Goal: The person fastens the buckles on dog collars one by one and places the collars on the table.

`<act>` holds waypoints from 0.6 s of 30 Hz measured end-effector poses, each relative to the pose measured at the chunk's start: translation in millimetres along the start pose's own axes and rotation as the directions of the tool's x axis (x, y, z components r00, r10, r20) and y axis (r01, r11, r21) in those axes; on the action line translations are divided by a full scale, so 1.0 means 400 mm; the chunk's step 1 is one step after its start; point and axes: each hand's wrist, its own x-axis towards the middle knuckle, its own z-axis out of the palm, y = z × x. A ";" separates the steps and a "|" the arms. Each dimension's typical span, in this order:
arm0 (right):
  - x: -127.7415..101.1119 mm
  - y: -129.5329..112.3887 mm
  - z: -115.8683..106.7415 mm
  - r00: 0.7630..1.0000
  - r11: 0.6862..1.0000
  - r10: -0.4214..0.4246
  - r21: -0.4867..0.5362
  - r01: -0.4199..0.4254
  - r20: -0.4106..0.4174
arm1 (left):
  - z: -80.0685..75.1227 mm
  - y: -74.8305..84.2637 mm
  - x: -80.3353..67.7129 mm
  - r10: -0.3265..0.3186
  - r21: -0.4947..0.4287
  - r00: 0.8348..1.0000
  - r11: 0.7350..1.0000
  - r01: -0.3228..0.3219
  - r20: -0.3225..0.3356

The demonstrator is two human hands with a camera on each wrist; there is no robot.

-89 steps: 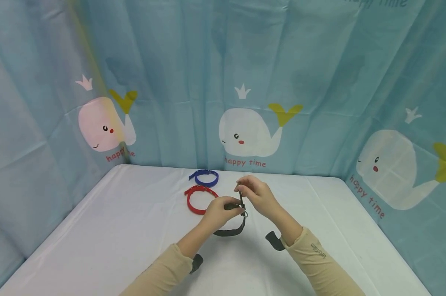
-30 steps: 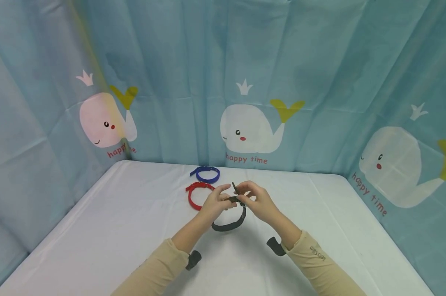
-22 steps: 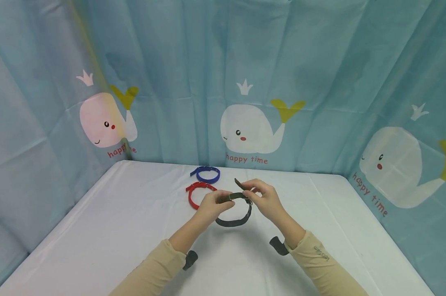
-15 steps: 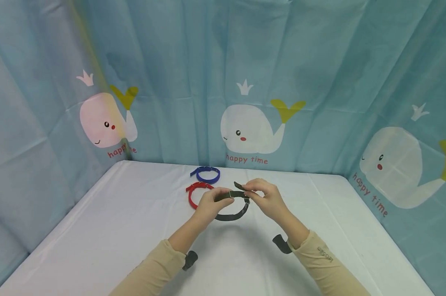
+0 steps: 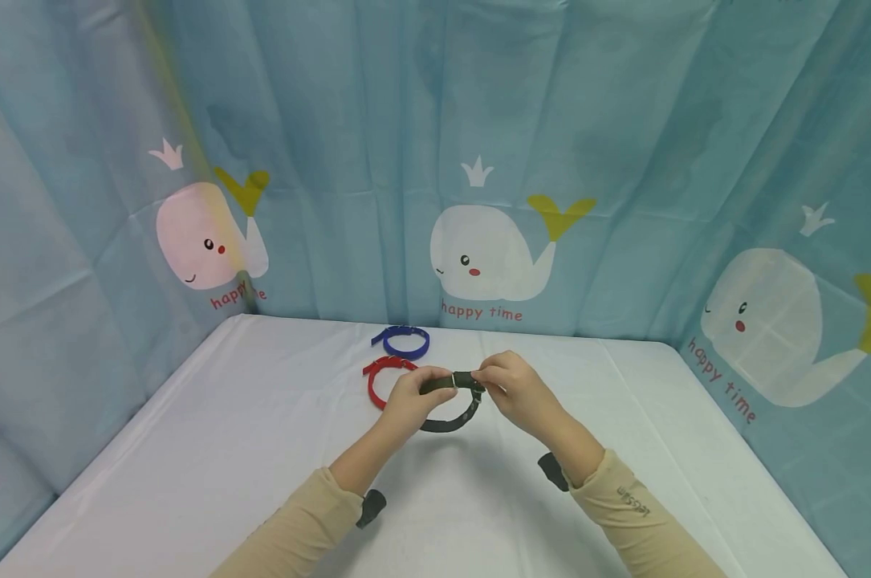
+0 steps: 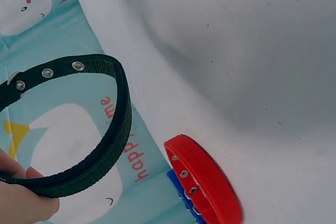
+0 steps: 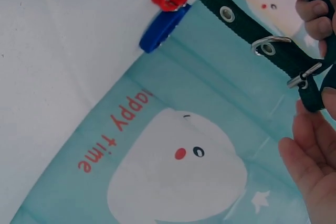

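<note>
A dark green webbing collar with metal eyelets is held up in a loop above the table. My left hand pinches its strap on the left side, thumb below and fingers above. At the buckle end, my right hand pinches the strap with thumb and fingers. The right wrist view shows the metal buckle with a D-ring beside it on the strap. The collar's free tip cannot be made out in the head view. In the left wrist view, the loop hangs clear of the table.
A red collar lies on the white-covered table just beyond my left hand, partly hidden by it. Behind that lies a blue collar. A whale-printed curtain stands along the table's back and sides.
The strap tip pointed upright, then leaned up-left above the right fingers; now it no longer sticks up. My right fingers have curled in at the buckle end. The left hand keeps its grip.
</note>
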 end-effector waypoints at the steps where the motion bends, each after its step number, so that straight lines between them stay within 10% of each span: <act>1: 0.000 0.001 0.001 1.000 1.000 -0.009 -0.013 0.009 0.000 | 0.000 0.000 0.001 -0.002 -0.001 1.000 1.000 0.002 -0.002; 18: -0.008 0.007 0.022 0.997 0.993 -0.075 -0.094 0.074 0.001 | -0.004 -0.005 0.003 0.035 0.037 0.999 0.999 -0.034 -0.020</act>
